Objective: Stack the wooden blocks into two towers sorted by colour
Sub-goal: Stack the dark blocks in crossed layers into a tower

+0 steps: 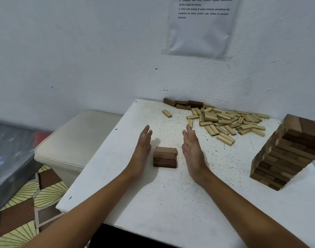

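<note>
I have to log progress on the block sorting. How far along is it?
Done: a tall tower of dark blocks stands at the table's right edge. In hand: both hands, left and right, are open either side of a small stack of dark blocks, touching nothing. Left: the pile of light blocks lies loose by the wall, so no light tower exists, and a few dark blocks lie beyond it.

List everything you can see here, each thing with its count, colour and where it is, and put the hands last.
table: one, white, against the wall
small stack: one, dark brown, between the hands
tall tower: one, brown, table's right edge
loose pale blocks: many, light wood, heaped at the back
loose dark blocks: a few, dark brown, far back by the wall
paper sheet: one, white, on the wall
cushioned seat: one, cream, left of the table
left hand: open, left of the stack
right hand: open, right of the stack
</note>
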`<state>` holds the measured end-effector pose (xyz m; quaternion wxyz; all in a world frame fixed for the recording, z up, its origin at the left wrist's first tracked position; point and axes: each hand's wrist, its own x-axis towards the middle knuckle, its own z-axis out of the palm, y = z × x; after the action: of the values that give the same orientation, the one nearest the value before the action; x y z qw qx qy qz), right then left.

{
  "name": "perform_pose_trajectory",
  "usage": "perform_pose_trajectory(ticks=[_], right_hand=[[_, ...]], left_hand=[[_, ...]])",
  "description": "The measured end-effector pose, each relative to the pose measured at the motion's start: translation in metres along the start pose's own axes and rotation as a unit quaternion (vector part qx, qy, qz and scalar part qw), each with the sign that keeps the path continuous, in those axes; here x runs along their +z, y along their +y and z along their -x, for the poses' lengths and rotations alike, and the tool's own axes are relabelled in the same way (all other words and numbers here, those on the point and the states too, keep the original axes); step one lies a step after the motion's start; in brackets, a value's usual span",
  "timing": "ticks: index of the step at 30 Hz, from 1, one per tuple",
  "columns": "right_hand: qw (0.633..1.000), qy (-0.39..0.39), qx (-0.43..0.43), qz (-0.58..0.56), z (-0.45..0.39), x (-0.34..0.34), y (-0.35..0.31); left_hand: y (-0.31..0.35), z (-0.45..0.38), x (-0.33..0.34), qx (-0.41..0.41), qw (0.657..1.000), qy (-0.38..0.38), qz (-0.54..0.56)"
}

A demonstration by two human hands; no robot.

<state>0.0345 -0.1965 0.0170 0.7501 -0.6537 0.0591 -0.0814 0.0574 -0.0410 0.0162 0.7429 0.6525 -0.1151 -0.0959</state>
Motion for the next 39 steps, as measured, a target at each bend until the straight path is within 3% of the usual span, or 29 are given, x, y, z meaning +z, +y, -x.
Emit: perform_pose_trajectory(ticks=[6,32,36,39], right_hand=[[0.997,0.038,0.006,-0.072,0.003,0.022,0.007],[0.996,0.058,0.003,-0.067,0.005,0.029,0.008],[0.999,0.050,0.010,-0.020,0.001,0.009,0.002],[0.993,-0.007,0.012,0.115,-0.002,-0.017,-0.007]], left_hand=[[-0.003,0.000,0.022,-0.004,0.997,0.048,0.065],[-0.003,0.003,0.028,-0.016,0.994,0.056,0.090],[-0.003,-0.001,0.010,0.026,0.997,0.064,-0.030],[0.002,-0.007,-0.019,0.072,0.979,0.005,-0.192]])
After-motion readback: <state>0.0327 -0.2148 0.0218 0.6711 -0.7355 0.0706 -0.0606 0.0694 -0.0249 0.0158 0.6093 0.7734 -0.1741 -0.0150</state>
